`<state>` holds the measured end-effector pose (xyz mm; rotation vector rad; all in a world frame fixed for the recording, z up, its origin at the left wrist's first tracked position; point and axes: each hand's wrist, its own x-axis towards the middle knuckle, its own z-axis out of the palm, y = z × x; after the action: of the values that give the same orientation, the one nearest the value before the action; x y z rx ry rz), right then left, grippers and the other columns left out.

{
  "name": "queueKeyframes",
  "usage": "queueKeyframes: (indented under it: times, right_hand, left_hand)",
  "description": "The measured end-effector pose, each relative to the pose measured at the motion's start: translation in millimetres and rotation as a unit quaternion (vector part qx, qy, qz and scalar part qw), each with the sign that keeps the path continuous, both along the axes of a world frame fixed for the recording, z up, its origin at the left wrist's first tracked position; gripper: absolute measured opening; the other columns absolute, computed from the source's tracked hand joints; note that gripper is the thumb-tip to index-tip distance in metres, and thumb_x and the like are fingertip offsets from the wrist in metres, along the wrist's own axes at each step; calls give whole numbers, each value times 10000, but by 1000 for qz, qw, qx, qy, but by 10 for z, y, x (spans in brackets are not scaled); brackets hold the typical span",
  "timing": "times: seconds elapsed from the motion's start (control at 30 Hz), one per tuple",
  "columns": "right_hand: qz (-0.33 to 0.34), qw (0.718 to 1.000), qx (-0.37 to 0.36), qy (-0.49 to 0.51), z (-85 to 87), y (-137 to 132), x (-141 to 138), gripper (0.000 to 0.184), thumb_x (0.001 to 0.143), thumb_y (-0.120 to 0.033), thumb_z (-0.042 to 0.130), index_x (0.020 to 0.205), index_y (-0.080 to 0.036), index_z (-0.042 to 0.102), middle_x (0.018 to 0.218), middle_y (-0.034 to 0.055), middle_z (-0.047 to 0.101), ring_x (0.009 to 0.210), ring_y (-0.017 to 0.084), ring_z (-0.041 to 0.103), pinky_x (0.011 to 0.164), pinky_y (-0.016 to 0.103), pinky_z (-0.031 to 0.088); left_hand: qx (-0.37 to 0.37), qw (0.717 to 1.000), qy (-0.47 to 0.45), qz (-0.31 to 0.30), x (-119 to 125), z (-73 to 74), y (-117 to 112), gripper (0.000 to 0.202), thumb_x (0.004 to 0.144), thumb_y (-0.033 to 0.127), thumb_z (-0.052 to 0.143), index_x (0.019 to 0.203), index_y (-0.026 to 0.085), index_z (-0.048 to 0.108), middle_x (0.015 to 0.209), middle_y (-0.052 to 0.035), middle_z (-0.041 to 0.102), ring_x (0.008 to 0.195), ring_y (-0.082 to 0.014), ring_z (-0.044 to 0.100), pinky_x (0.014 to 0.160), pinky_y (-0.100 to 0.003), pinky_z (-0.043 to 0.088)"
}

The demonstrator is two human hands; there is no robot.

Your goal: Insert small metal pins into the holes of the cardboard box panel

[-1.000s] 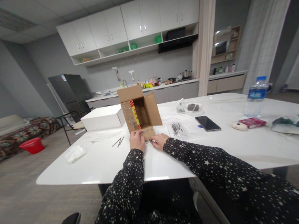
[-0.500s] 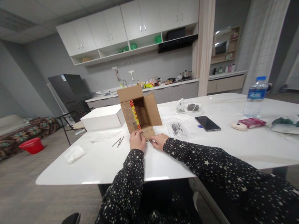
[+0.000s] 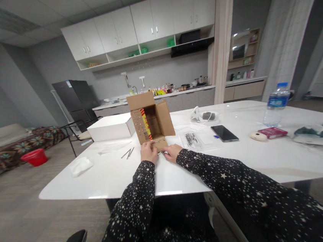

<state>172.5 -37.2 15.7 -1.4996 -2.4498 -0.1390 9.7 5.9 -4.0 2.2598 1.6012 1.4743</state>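
Note:
An open cardboard box [image 3: 165, 118] stands on the white table, its flaps spread and several small shiny studs along its left flap and front flap. My left hand [image 3: 148, 152] is closed at the front flap, fingers curled over its edge. Just to the right, my right hand [image 3: 172, 153] is closed in a pinch at the same flap. A small shiny metal piece [image 3: 160, 152] shows at its fingertips; its exact kind is too small to make out. Thin metal rods [image 3: 128, 153] lie left of my left hand.
Left of the cardboard box sits a white box [image 3: 110, 127], with crumpled tissue [image 3: 81, 166] nearer the edge. To the right are a clear packet of dark pieces [image 3: 191, 141], a phone [image 3: 224, 133], a pink box [image 3: 272, 132] and a water bottle [image 3: 277, 103].
Almost nothing differs. Both hands stay at the front flap, with at most a tiny shift of my left hand.

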Motion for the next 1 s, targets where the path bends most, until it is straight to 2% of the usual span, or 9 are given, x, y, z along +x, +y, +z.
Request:
queueKeyframes:
  times: [0.17, 0.43, 1.0]
  right_hand:
    - [-1, 1000, -8, -3, -8, 5, 5, 323, 862, -306, 379, 1079, -246, 611, 985, 48, 683, 882, 191, 615, 761, 276, 395]
    - [1, 1000, -15, -2, 5, -10, 10, 330, 872, -302, 373, 1109, -243, 595, 1000, 45, 679, 889, 181, 611, 768, 274, 391]
    - [1, 1000, -18, -1, 39, -41, 6, 312, 866, -293, 388, 1084, -234, 603, 999, 49, 679, 893, 180, 609, 771, 268, 390]
  left_hand:
    - [-4, 998, -56, -18, 5, 46, -32, 273, 691, 136, 505, 932, 168, 628, 934, -75, 574, 757, -167, 598, 837, -382, 499]
    - [1, 993, -113, -36, 18, 96, -91, 215, 723, 144, 492, 891, 169, 623, 921, -60, 601, 789, -154, 618, 808, -342, 517]
    - [40, 998, -56, -14, -28, 72, -23, 185, 751, 115, 476, 856, 167, 619, 865, -63, 574, 822, -177, 578, 837, -355, 482]
